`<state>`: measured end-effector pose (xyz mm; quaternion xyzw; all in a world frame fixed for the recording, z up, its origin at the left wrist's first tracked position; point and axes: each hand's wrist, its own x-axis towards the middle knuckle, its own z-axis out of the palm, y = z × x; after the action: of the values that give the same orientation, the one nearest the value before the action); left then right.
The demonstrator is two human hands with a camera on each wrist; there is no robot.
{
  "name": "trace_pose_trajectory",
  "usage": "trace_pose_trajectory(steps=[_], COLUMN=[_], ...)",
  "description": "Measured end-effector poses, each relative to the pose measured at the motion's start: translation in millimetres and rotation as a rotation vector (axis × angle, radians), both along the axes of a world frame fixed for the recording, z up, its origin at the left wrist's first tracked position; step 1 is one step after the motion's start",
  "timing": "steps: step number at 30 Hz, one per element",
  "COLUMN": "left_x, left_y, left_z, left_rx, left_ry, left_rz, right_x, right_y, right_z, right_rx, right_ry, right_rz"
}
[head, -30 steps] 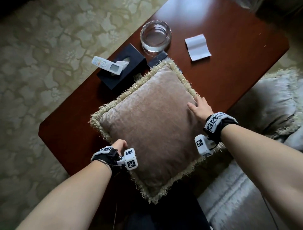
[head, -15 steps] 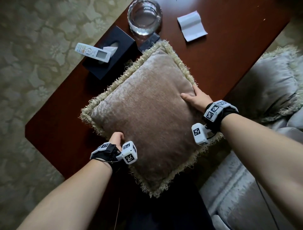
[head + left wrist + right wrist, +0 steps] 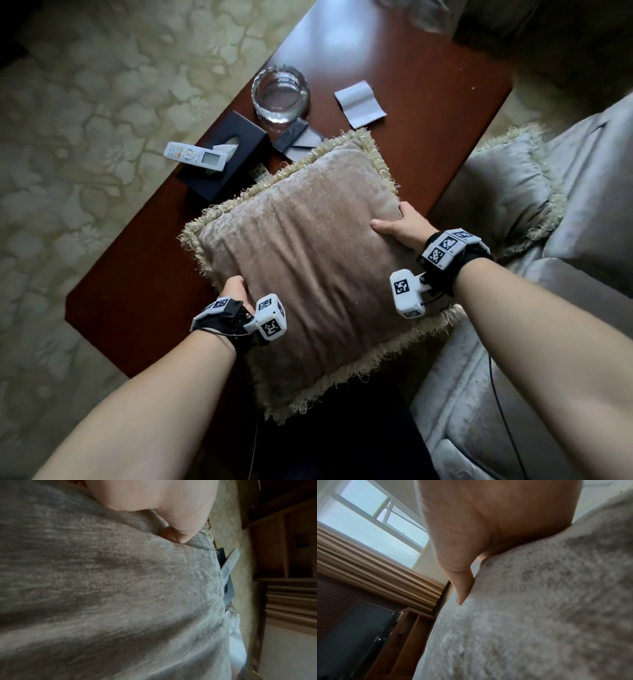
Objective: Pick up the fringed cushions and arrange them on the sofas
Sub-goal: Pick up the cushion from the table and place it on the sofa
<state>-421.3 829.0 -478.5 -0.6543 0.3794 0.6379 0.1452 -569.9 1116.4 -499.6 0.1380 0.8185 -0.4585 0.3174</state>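
A brown velvet cushion (image 3: 308, 260) with a cream fringe hangs over the near end of the wooden coffee table (image 3: 137, 274). My left hand (image 3: 233, 286) grips its left edge, thumb on top and fingers hidden underneath. On the right edge my right hand (image 3: 399, 226) holds it the same way. The cushion's fabric (image 3: 120, 595) fills the left wrist view, and the cushion (image 3: 539, 608) also takes up most of the right wrist view. A second fringed cushion (image 3: 507, 192), pale grey, leans on the light sofa (image 3: 589, 212) at the right.
On the table stand a black tissue box (image 3: 222, 161) with a white remote (image 3: 195, 156) on it, a glass ashtray (image 3: 280, 94), a dark remote (image 3: 290, 133) and a folded paper (image 3: 359, 103). Patterned carpet (image 3: 85, 120) lies to the left.
Both hands have lifted the cushion off the table and drawn it nearer to me. The right hand's fingers have curled round the edge.
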Motion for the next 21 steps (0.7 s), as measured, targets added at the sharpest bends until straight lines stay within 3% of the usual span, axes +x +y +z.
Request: trace_pose_trajectory(steps=[3,6,7,8,11,12,17,21], left_x=[-8.2,-15.7,-21.2,-26.0,-37.4,-41.8,-66.5,-86.1], left_y=[-2.4,-28.6,-32.9,-27.0,3.7,10.5,43.8,94.6], left_z=[31.4,6.3,13.9,34.5,156.2,179.5,254.8,292.8], left_rx=[-0.029,-0.119,-0.122,-0.119,-0.219,-0.256,-0.265,-0.298], left_ry=[0.074,0.145,0.145,0.159,0.276,0.305,0.498,0.618], left_rz=[-0.003,0.008,0.001,0.002,-0.039,-0.054,-0.141,-0.376], right_x=[9.9,25.9,31.6,36.0,54.6,60.3,86.0,108.4], right_y=[14.7,28.4,33.9,38.5,56.7,61.5,94.2,140.0], right_z=[44.0,97.3,114.5,126.5,175.7,189.4,254.6,289.8], right_rx=[-0.058,-0.149,-0.157,-0.181,-0.252,-0.283,-0.4,-0.44], right_ry=[0.022,0.067,0.065,0.066,0.072,0.073,0.187,0.285], right_rz=[-0.124,-0.228,-0.258,-0.284,-0.344,-0.368,-0.487,-0.647])
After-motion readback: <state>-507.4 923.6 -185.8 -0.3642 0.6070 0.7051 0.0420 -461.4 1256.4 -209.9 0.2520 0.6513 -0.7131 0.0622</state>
